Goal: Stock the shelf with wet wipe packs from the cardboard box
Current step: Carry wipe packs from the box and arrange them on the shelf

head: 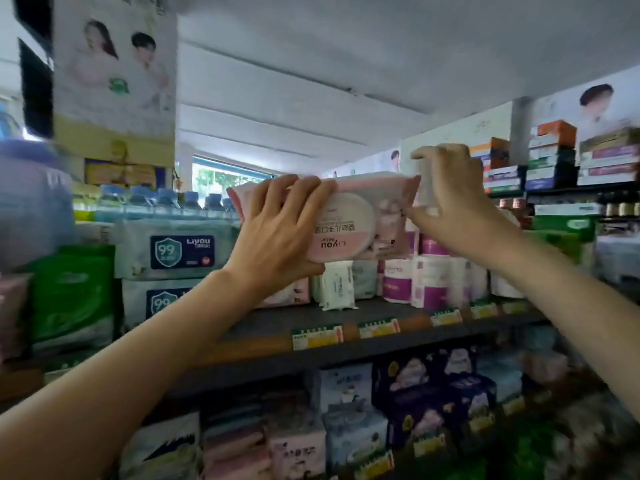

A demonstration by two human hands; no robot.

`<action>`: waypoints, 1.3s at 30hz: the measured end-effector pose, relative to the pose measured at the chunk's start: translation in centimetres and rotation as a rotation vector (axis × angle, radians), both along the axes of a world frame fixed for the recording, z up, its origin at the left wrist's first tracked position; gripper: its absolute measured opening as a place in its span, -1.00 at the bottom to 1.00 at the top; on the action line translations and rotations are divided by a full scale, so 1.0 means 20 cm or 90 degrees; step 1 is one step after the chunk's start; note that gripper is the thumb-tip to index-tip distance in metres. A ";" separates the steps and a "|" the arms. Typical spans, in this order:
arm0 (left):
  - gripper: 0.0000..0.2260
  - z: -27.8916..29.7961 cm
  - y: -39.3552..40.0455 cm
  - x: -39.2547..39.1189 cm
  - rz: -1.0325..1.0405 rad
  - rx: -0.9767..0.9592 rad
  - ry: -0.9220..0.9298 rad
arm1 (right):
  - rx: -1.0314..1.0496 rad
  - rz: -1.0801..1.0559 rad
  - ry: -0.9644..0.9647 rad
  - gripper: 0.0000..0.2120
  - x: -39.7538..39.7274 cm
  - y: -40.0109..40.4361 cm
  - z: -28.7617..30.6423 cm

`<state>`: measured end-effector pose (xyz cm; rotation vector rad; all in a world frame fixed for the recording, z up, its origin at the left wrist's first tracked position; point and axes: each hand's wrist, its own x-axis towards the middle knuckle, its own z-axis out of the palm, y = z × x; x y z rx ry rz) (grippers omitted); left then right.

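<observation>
A pink wet wipe pack [360, 223] with a round white lid is held upside down above the dark shelf [346, 327]. My left hand [277, 233] grips its left end, fingers spread over the front and thumb under it. My right hand [450, 199] pinches its right end by the sealed edge. Another pink pack [291, 294] lies on the shelf just below, partly hidden by my left wrist. The cardboard box is out of view.
White-and-blue wipe packs [173, 251] are stacked at the left, with water bottles [166, 202] behind. A small white pack [337, 285] and purple-labelled paper rolls [429, 278] stand to the right. Price tags [317, 336] line the shelf edge. More packs fill the lower shelf.
</observation>
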<state>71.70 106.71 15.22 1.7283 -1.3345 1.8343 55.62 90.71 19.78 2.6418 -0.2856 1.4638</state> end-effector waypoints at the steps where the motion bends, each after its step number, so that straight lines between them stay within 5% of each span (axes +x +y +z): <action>1: -0.28 0.04 0.02 0.03 0.021 -0.015 0.008 | -0.028 0.016 -0.066 -0.34 0.05 0.05 -0.02; 3: -0.27 0.13 0.05 0.08 0.059 -0.069 0.025 | 0.067 0.089 -0.190 -0.24 0.13 0.10 -0.04; 6: -0.28 0.24 0.06 0.15 0.116 -0.120 -0.003 | 0.707 0.530 -0.070 -0.22 0.29 0.17 -0.04; 8: -0.31 0.31 0.04 0.21 0.180 -0.093 -0.135 | 0.994 0.823 0.045 -0.33 0.44 0.22 -0.02; 11: -0.53 0.34 -0.03 0.30 0.229 -0.052 -0.348 | 1.192 1.056 -0.025 -0.38 0.67 0.22 0.08; 13: -0.63 0.31 -0.10 0.33 0.215 -0.023 -0.377 | 1.247 1.041 -0.052 -0.49 0.75 0.17 0.14; 16: -0.50 0.18 -0.15 0.33 0.121 0.062 -0.185 | 1.098 0.946 -0.130 -0.58 0.87 0.07 0.16; 19: -0.53 0.09 -0.05 0.41 0.109 0.066 -0.017 | 0.685 0.634 -0.249 -0.62 0.94 -0.03 0.12; 21: -0.60 0.07 0.03 0.50 0.168 0.027 0.029 | 0.320 0.436 -0.197 -0.40 1.00 -0.09 0.04; 23: -0.66 0.06 0.07 0.58 0.227 0.038 0.047 | 0.102 0.308 -0.074 -0.14 1.05 -0.11 -0.07; 29: -0.70 -0.04 0.04 0.63 0.318 0.169 0.071 | -0.183 0.169 0.195 -0.03 1.30 -0.14 -0.41; 36: -0.51 -0.20 0.02 0.73 0.451 0.338 0.163 | -0.277 0.182 0.208 0.09 1.44 -0.11 -0.55; 39: -0.39 -0.22 0.00 0.75 0.455 0.381 0.140 | -0.318 0.227 0.363 0.13 1.44 -0.17 -0.49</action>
